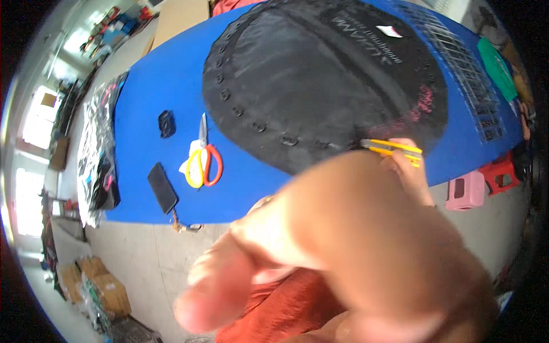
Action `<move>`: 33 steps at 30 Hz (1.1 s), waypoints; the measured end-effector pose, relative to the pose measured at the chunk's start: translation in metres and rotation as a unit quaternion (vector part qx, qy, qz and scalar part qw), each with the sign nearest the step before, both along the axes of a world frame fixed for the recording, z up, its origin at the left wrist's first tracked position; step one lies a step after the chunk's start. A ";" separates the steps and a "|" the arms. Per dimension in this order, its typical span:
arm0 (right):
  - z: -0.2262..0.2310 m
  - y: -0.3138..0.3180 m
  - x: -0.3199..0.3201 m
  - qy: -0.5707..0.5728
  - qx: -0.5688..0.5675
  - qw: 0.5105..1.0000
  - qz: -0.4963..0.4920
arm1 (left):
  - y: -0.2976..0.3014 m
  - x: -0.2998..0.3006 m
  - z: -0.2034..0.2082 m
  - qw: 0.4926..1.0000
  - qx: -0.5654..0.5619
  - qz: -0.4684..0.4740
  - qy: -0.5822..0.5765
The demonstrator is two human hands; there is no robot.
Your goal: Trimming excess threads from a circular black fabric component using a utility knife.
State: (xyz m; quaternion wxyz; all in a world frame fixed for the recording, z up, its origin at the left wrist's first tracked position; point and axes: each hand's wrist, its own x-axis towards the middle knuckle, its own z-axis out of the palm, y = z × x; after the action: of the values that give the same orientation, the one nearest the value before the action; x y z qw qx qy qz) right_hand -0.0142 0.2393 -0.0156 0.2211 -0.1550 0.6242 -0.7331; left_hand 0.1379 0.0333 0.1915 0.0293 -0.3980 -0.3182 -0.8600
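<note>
On the blue table (143,74) lies a large round black fabric mat (274,74), with small black tabs along its edge and pale print. My right hand (407,174), at the mat's near right edge, is closed around a yellow utility knife (400,147). The knife's tip points left over the black fabric; whether it touches cannot be made out. My left hand (343,223) looms very close and blurred in front, its fingers bent. It hides part of the right arm and the table edge, and I cannot see whether it holds anything.
Scissors (203,157) with red and yellow handles lie left of the mat, near a black phone-like slab (163,188) and a small black object (166,124). Clear plastic packaging (97,148) lines the left end. A pink stool (465,190) and cardboard boxes (106,288) stand on the floor.
</note>
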 end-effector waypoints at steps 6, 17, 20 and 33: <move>-0.002 0.000 -0.006 0.001 0.007 1.000 0.012 | 0.011 0.013 -0.016 0.987 -0.007 -0.160 -0.004; 0.003 -0.001 -0.001 0.028 0.039 0.999 -0.008 | 0.034 -0.037 -0.033 0.947 -0.169 -0.244 0.126; 0.005 -0.002 0.002 0.013 0.053 0.998 -0.031 | 0.033 -0.043 -0.033 0.948 -0.227 -0.209 0.080; 0.010 -0.004 0.006 -0.027 -0.022 0.999 0.021 | -0.004 -0.020 -0.025 0.904 -0.358 -0.032 0.230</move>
State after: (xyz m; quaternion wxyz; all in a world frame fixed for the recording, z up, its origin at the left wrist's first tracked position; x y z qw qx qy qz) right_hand -0.0079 0.2351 -0.0051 0.2496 -0.1529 0.5984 -0.7458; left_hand 0.1182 0.0291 0.1667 -0.0703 -0.5787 -0.5763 -0.5728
